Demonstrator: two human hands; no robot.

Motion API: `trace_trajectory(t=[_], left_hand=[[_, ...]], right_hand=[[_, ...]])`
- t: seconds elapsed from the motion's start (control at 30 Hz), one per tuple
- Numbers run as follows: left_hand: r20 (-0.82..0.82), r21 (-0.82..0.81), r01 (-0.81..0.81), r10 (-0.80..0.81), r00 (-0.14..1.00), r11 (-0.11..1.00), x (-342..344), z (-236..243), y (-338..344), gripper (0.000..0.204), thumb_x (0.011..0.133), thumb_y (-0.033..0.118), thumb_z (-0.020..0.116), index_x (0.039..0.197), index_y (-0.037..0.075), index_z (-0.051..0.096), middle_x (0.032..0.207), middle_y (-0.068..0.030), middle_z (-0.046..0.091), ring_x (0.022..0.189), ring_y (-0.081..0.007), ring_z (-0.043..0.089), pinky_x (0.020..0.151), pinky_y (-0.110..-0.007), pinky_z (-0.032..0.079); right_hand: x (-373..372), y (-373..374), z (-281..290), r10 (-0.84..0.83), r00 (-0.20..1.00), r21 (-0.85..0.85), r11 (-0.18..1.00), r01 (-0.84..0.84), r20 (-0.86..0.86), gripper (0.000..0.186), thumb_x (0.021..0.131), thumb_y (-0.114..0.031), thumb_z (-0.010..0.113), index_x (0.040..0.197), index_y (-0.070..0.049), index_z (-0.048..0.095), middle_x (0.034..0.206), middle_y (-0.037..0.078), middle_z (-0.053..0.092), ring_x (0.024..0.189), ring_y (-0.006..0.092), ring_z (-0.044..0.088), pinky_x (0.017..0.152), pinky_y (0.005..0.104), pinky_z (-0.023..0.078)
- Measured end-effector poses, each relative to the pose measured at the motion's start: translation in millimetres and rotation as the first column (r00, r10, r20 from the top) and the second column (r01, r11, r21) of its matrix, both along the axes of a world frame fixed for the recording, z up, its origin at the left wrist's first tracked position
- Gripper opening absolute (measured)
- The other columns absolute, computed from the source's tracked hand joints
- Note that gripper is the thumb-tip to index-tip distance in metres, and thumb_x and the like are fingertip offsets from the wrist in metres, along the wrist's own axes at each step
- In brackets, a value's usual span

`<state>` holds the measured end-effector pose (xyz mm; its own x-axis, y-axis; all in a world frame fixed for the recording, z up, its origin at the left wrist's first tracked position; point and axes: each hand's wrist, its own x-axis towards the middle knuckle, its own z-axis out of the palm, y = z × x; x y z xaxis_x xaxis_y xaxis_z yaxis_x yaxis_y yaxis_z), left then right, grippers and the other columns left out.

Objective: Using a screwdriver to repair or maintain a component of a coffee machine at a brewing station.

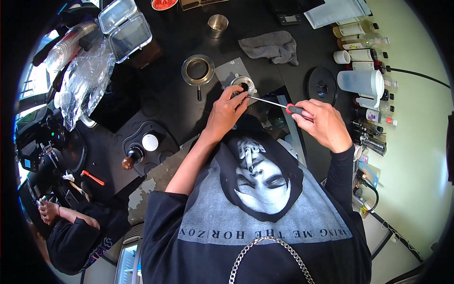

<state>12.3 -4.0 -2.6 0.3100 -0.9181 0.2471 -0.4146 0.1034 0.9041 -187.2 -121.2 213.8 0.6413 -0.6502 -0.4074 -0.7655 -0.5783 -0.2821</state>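
My right hand [326,125] is closed round the red and black handle of a screwdriver [270,102]. Its thin shaft reaches leftward, and the tip ends beside the fingers of my left hand [224,113]. Those fingers are bent against the near edge of a round silver metal part [248,82] with a dark opening in its middle. Beneath that part lies a flat grey plate [228,71] on the black counter. What the screwdriver tip touches is too small to make out.
Left of the plate lies a round metal pan [197,62] with a short black handle. A steel cup [217,24] and a grey cloth [273,46] lie beyond. Bottles [352,43] and a plastic pitcher [359,82] line the right side. A co-worker's hand [47,212] shows at lower left.
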Motion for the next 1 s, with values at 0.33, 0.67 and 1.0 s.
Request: trace_trajectory(t=[0.33, 0.67, 1.0], left_hand=[[-0.029, -0.031, 0.008, -0.009, 1.0, 0.999, 1.8, 1.1, -1.0, 0.022, 0.092, 0.007, 0.076, 0.113, 0.0, 0.075, 0.117, -0.0107, 0.066, 0.081, -0.0297, 0.073, 0.073, -0.04, 0.057], [-0.114, -0.01, -0.01, 0.009, 0.993, 1.0, -1.1, -0.3, 0.0, 0.021, 0.092, 0.006, 0.076, 0.112, 0.001, 0.075, 0.116, -0.0107, 0.067, 0.079, -0.0285, 0.073, 0.071, -0.039, 0.058], [-0.166, 0.0, -0.032, 0.031, 0.986, 1.0, -5.5, -5.0, -0.9, 0.019, 0.09, 0.004, 0.078, 0.108, 0.0, 0.074, 0.115, -0.0102, 0.067, 0.078, -0.027, 0.073, 0.07, -0.036, 0.057]], right_hand=[[6.0, -4.9, 1.0, 0.082, 0.996, -0.091, 0.992, -0.085, -0.036, 0.022, 0.095, -0.029, 0.074, 0.105, -0.009, 0.073, 0.087, 0.01, 0.068, 0.08, 0.0364, 0.069, 0.069, 0.0468, 0.054], [6.0, -6.2, 3.3, 0.057, 0.996, -0.08, 0.995, -0.062, -0.067, 0.024, 0.095, -0.03, 0.074, 0.107, -0.009, 0.074, 0.086, 0.011, 0.066, 0.081, 0.0366, 0.069, 0.069, 0.0466, 0.053], [7.9, -6.8, 2.4, 0.065, 0.996, -0.059, 0.996, -0.069, -0.056, 0.026, 0.093, -0.028, 0.075, 0.112, -0.011, 0.076, 0.088, 0.012, 0.068, 0.079, 0.0347, 0.068, 0.069, 0.0434, 0.052]])
